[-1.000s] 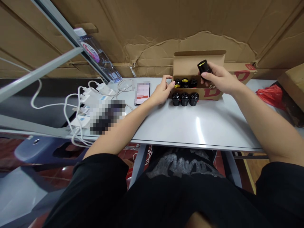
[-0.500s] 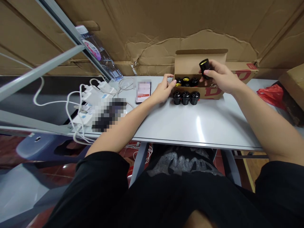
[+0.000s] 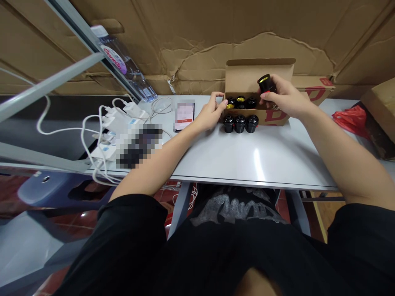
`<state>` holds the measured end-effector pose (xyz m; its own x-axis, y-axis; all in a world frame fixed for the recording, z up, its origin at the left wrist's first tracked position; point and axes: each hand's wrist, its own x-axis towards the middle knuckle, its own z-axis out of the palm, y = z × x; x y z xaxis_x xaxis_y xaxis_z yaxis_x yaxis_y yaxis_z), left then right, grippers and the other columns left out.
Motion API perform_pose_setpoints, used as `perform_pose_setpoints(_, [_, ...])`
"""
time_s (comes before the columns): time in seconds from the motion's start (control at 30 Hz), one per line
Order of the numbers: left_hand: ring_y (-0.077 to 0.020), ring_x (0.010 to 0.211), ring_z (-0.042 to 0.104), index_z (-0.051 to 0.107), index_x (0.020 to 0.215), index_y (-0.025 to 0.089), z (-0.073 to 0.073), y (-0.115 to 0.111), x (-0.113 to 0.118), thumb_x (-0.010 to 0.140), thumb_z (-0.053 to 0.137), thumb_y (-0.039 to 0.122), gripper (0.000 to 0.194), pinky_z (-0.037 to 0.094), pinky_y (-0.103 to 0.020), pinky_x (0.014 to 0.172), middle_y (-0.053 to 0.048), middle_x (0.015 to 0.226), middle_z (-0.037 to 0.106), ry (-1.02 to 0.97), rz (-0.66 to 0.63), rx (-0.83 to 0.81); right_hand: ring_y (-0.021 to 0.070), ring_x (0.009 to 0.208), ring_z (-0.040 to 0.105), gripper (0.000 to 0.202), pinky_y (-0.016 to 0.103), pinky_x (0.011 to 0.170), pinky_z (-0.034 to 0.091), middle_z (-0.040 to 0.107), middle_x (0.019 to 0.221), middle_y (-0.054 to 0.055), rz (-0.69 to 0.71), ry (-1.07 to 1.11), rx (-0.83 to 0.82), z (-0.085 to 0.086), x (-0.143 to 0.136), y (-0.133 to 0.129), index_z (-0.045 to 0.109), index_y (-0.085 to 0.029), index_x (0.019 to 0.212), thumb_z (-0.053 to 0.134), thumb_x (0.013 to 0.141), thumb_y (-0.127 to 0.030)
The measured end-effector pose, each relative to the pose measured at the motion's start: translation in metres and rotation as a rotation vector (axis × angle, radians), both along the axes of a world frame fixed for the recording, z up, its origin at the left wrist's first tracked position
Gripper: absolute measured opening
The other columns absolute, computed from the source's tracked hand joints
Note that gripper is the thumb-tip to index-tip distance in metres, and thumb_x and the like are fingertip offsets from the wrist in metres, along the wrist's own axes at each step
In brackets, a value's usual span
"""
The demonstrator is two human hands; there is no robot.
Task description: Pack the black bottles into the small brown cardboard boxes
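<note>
An open cardboard box (image 3: pixel 276 116) with red print stands near the table's back edge, its lid flap raised. Several black sockets (image 3: pixel 240 100) lie in its left part, some showing yellow threaded insides. Three more black sockets (image 3: pixel 240 123) stand in a row against the front of the box. Over the right part of the box, my right hand (image 3: pixel 282 96) grips a black socket (image 3: pixel 264 83) whose yellow inside faces up. My left hand (image 3: pixel 212 111) holds the left end of the box between thumb and fingers.
A phone (image 3: pixel 184 116) lies left of the box. Further left are a power strip (image 3: pixel 108 142) with white cables and a leaning water bottle (image 3: pixel 126 65). A red plastic bag (image 3: pixel 352 119) and another carton (image 3: pixel 381 111) are at the right.
My right hand has lowered slightly toward the box with the socket, which is tilted a little more. The whole view has shifted slightly. My left hand stays at the box's left end.
</note>
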<state>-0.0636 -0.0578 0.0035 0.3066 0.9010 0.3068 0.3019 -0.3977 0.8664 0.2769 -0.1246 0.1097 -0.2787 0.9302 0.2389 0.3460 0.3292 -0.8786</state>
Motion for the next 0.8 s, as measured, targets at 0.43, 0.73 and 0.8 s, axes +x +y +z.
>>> perform_pose_setpoints(0.43, [-0.0337, 0.088, 0.082, 0.069, 0.15, 0.035, 0.0019, -0.0018, 0.0011, 0.117, 0.076, 0.088, 0.063, 0.069, -0.06, 0.108, 0.0, 0.079, 0.065, -0.006, 0.007, 0.006, 0.0333, 0.108, 0.068, 0.057, 0.053, 0.095, 0.063, 0.071, 0.1, 0.003, -0.029, -0.023, 0.006, -0.0008, 0.0013, -0.0007, 0.063, -0.037, 0.112, 0.111, 0.098, -0.064])
perform_pose_setpoints(0.73, [-0.0324, 0.086, 0.081, 0.068, 0.148, 0.035, 0.0028, -0.0021, 0.0014, 0.117, 0.076, 0.091, 0.065, 0.07, -0.06, 0.108, 0.001, 0.078, 0.066, -0.014, -0.006, 0.015, 0.034, 0.107, 0.074, 0.057, 0.053, 0.092, 0.069, 0.08, 0.113, 0.006, 0.005, -0.054, 0.04, -0.0052, 0.0046, 0.0057, 0.072, -0.036, 0.118, 0.107, 0.101, -0.078])
perform_pose_setpoints(0.8, [-0.0316, 0.084, 0.08, 0.069, 0.146, 0.036, 0.0034, -0.0024, 0.0011, 0.116, 0.076, 0.092, 0.064, 0.071, -0.059, 0.106, 0.001, 0.077, 0.066, -0.015, -0.015, 0.017, 0.0367, 0.109, 0.077, 0.06, 0.055, 0.09, 0.07, 0.081, 0.114, 0.006, 0.026, -0.061, 0.053, -0.005, 0.0051, 0.0065, 0.075, -0.037, 0.121, 0.106, 0.099, -0.083])
